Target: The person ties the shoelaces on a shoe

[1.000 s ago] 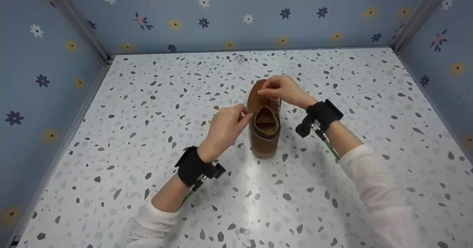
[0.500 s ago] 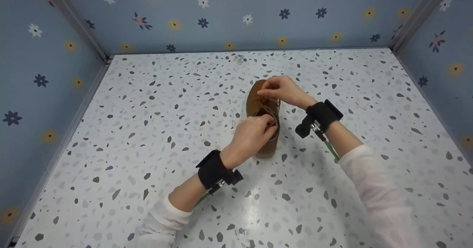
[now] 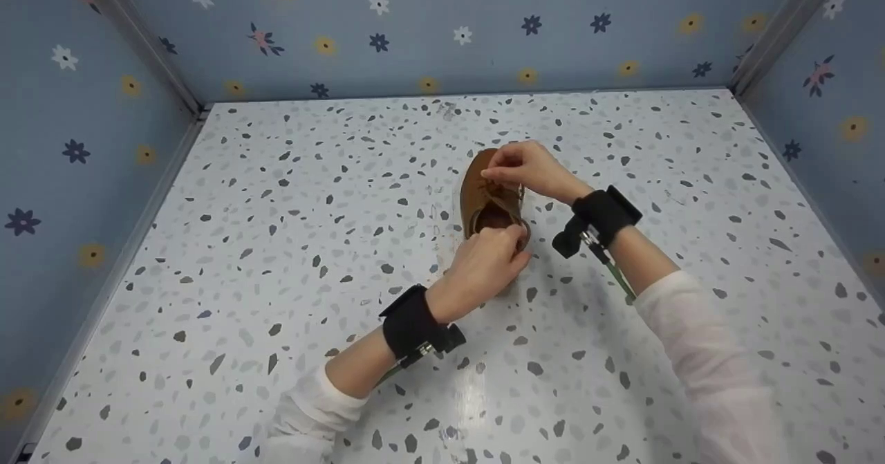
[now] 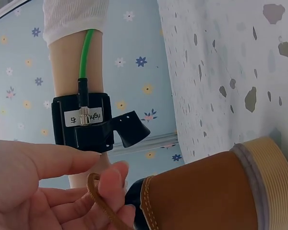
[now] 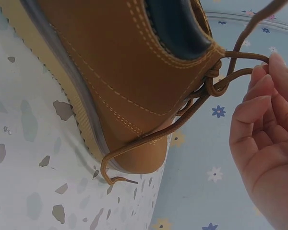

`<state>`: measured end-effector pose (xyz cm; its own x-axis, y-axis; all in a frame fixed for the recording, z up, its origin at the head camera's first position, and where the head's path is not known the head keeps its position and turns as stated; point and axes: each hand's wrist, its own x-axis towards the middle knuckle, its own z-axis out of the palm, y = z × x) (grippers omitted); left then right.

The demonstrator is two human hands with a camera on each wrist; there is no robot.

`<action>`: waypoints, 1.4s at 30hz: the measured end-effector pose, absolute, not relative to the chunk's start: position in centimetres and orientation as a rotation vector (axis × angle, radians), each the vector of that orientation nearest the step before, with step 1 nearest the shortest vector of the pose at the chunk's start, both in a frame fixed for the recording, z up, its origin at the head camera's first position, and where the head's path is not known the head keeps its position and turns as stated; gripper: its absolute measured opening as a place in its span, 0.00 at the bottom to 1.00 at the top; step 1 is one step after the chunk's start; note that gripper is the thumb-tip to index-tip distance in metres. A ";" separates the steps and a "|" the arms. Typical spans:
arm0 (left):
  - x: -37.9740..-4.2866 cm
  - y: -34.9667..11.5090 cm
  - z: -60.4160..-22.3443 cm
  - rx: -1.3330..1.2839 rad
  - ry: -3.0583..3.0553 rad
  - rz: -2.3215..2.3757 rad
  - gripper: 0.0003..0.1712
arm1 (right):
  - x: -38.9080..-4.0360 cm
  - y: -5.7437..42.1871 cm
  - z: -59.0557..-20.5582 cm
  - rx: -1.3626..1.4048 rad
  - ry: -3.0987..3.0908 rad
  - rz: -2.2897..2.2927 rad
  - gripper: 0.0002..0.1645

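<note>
A brown lace-up shoe (image 3: pixel 474 191) stands on the speckled surface, toe pointing away. My right hand (image 3: pixel 529 168) is over its front; in the right wrist view its fingertips pinch a loop of brown shoelace (image 5: pixel 245 55) above the lacing. My left hand (image 3: pixel 485 260) is over the rear of the opening and hides most of the heel. A strand of the shoelace (image 4: pixel 103 203) bends round a finger of the left hand in the left wrist view. One loose lace end (image 5: pixel 134 143) hangs down the shoe's side, its tip near the surface.
Blue flowered panels (image 3: pixel 429 35) enclose the white speckled surface (image 3: pixel 311 194) at the back and both sides. Black wrist straps (image 3: pixel 608 215) with small cameras and green cables are on both wrists.
My left hand has moved right and slightly toward me, from the shoe's left side across to the rear of its opening. The right hand has stayed in place over the front.
</note>
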<state>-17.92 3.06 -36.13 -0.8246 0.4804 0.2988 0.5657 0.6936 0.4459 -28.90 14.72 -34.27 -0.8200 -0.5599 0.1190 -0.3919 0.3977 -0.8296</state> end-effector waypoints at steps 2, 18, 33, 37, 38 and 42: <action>-17.7 3.3 -36.1 -0.870 -2.753 -0.784 0.08 | -29.4 14.8 -34.8 -0.848 2.472 -1.387 0.12; -18.3 2.6 -36.0 -0.965 -2.615 -0.945 0.07 | -30.1 15.0 -35.8 -0.854 2.495 -1.373 0.12; -22.3 -1.6 -36.8 -0.576 -2.512 -1.130 0.09 | -28.8 14.3 -34.4 -0.814 2.482 -1.399 0.12; -23.9 -2.0 -38.1 -0.502 -2.543 -1.291 0.15 | -28.5 14.1 -33.9 -0.799 2.505 -1.388 0.11; -24.2 -2.0 -38.4 -0.491 -2.550 -1.345 0.16 | -28.4 14.0 -33.9 -0.796 2.509 -1.383 0.11; -25.5 -1.6 -39.3 -0.472 -2.535 -1.486 0.16 | -28.4 14.0 -33.8 -0.807 2.508 -1.374 0.11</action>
<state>-25.54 -1.63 -39.30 -0.9364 0.1863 0.2974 0.3505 0.4551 0.8186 -28.41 13.95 -33.80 -0.8391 -0.5334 0.1069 -0.3771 0.4287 -0.8210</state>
